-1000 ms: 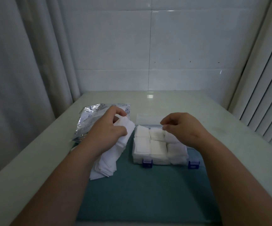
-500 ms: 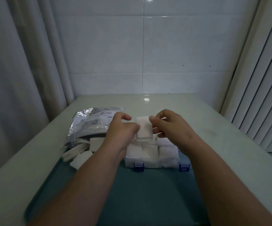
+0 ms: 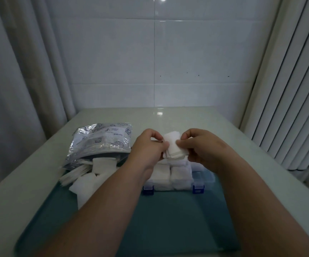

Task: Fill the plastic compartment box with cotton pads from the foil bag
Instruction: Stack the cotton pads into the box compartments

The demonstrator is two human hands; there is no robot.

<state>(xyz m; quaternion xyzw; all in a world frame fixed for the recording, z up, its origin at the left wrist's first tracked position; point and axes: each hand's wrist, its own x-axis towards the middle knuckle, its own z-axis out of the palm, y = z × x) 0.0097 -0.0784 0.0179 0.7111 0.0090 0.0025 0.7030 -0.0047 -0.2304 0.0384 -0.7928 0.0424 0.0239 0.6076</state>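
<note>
1. Both hands met above the far part of the plastic compartment box. Left hand and right hand each pinched one small stack of white cotton pads between them; the fingers of both were closed on its opposite edges.
2. The held stack sat tilted just over the box's rear compartments. Whether it touched the pads below could not be told.
3. The box was clear-walled, with two blue latches on its near edge. The visible front compartments were packed with white pads. It rested on a teal mat laid over the pale surface.
4. The foil bag lay to the left of the box, printed side up, mouth facing the person.
5. Loose cotton pads spilled from the bag's mouth onto the mat and the surface, partly hidden by the left forearm.
6. Background: white tiled wall, a curtain at left and vertical blinds at right.
</note>
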